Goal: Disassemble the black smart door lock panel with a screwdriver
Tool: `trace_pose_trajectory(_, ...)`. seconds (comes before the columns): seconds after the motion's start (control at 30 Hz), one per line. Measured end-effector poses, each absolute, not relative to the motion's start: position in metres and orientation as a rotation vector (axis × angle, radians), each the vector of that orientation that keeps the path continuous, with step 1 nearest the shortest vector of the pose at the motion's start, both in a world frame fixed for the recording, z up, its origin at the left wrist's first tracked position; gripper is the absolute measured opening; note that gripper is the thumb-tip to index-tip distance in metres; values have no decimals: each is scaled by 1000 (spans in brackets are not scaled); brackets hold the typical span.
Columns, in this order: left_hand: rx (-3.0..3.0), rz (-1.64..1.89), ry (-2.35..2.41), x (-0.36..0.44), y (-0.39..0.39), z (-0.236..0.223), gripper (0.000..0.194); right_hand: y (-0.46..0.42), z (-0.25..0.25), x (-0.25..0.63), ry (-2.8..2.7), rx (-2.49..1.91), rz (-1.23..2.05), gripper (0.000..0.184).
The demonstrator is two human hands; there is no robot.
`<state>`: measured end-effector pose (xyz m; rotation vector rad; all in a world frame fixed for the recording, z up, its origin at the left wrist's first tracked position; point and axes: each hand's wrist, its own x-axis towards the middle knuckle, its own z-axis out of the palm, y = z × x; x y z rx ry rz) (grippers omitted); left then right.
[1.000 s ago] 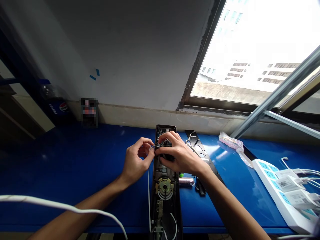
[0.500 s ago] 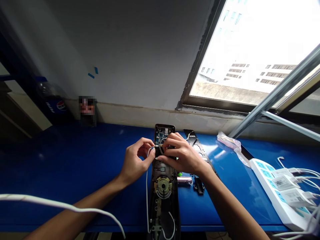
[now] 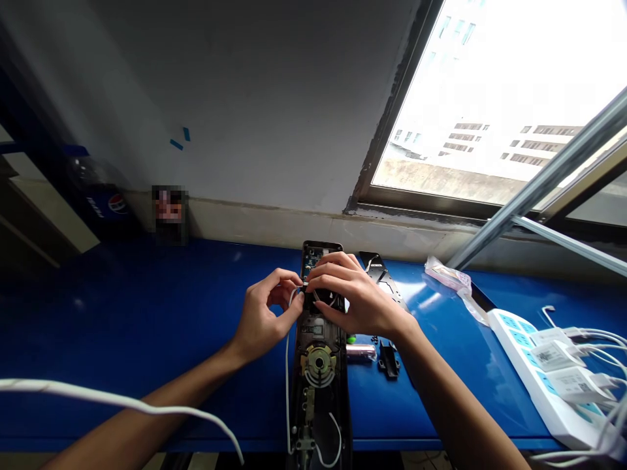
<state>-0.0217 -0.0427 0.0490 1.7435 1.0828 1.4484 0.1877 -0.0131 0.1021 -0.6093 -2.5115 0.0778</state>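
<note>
A long black device housing (image 3: 319, 329) lies open on the blue table, with a circuit board at its far end and a round speaker-like part (image 3: 319, 364) midway. My left hand (image 3: 272, 310) is closed in a pinch on a thin white wire (image 3: 288, 365) at the housing's left edge. The wire runs down along that side. My right hand (image 3: 355, 294) arches over the board end with bent fingers, its index fingertip close to my left fingertips. What it grips, if anything, is hidden. Thin wires show under its palm.
Right of the housing lie a black plate (image 3: 379, 269), a pinkish cylinder (image 3: 361, 352) and a small black bracket (image 3: 389, 361). A white power strip (image 3: 522, 365) with chargers stands further right. A thick white cable (image 3: 122, 399) crosses the lower left.
My right hand's fingers have shifted left and spread over the board, the index closer to my left fingertips. The left hand keeps its pinch nearly in place.
</note>
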Motion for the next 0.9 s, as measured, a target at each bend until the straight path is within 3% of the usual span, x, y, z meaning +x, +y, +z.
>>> trace_pose_trajectory(0.13, 1725, 1455, 1061, -22, -44, 49, 11, -12, 102, 186, -2484, -588, 64, 6)
trace_pose_trajectory(0.67, 1809, 1478, 1051, -26, -44, 50, 5, -4, 90, 178, -2458, -647, -48, 16)
trace_pose_trajectory(0.9, 1762, 1539, 1045, -25, -37, 44, 15, -6, 88, 174, -2368, -705, -45, 15)
